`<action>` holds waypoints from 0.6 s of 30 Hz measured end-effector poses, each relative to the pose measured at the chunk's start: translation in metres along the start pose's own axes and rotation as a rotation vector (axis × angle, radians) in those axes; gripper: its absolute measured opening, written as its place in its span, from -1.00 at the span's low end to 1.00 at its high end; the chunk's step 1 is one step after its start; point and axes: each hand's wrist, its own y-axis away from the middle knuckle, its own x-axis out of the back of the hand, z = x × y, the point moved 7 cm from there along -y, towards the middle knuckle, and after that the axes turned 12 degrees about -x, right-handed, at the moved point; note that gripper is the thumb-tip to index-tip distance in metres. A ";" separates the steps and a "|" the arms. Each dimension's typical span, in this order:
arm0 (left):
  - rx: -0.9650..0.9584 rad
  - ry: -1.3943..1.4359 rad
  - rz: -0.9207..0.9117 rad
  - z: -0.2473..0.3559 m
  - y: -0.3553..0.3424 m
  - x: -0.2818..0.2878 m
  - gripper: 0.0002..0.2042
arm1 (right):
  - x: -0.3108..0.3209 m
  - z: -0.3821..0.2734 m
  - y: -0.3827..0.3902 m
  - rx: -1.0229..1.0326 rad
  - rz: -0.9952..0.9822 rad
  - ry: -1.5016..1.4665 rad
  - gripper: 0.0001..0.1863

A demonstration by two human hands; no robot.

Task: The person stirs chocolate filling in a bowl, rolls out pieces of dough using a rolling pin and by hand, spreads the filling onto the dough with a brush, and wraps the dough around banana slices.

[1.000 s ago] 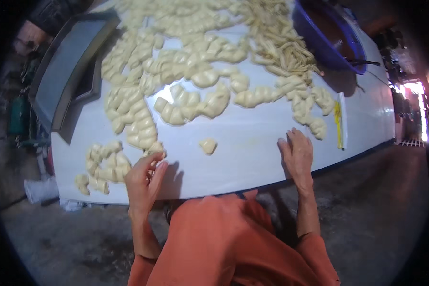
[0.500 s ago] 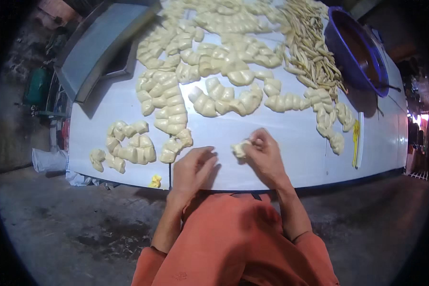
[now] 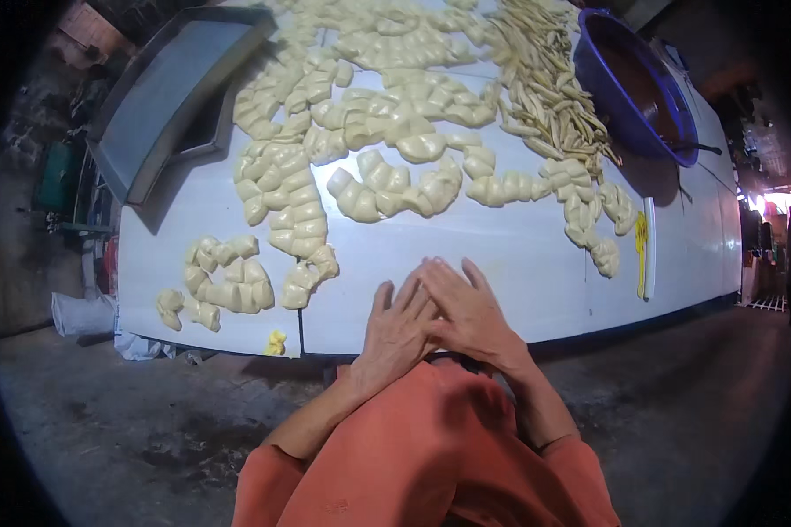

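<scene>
My left hand (image 3: 397,332) and my right hand (image 3: 468,312) lie side by side at the near edge of the white table (image 3: 527,255). Their fingers stretch out flat and the hands overlap at the thumbs and fingertips. Whatever lies beneath the palms is hidden; the small dough piece seen earlier does not show. Beyond them sits a curved row of pale, shiny dough pieces (image 3: 391,189), its lumps touching one another. A smaller ring of dough lumps (image 3: 246,285) rests to the left. Another chain of dough pieces (image 3: 505,188) runs off to the right.
Thin, darker dough strips (image 3: 549,88) are heaped at the far right beside a purple basin (image 3: 589,53) with brown contents. Metal trays (image 3: 180,79) stand at the far left. A small yellow lump (image 3: 275,342) lies at the near edge, and a white bar (image 3: 649,250) at the right.
My right hand has let go of the small dough piece from its pinch and flattened out. Both hands have come together, and the view has shifted slightly.
</scene>
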 end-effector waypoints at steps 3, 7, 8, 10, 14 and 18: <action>0.048 -0.117 -0.080 -0.004 0.013 -0.006 -0.28 | -0.019 0.011 -0.012 -0.007 -0.085 0.312 -0.16; 0.006 -0.131 -0.182 -0.015 0.017 0.007 -0.33 | -0.015 0.013 -0.027 -0.003 -0.064 0.381 -0.18; 0.004 -0.124 -0.161 -0.019 0.019 0.015 -0.35 | -0.017 0.013 -0.023 -0.018 -0.064 0.380 -0.18; 0.006 -0.080 -0.154 -0.024 0.015 0.015 -0.39 | -0.012 0.012 -0.007 0.058 -0.018 0.399 -0.22; 0.016 -0.090 -0.081 -0.031 0.011 0.015 -0.40 | -0.010 0.017 0.013 0.036 0.014 0.520 -0.30; -0.037 -0.217 -0.057 -0.023 -0.001 0.017 -0.40 | -0.019 0.015 0.023 0.082 0.051 0.407 -0.30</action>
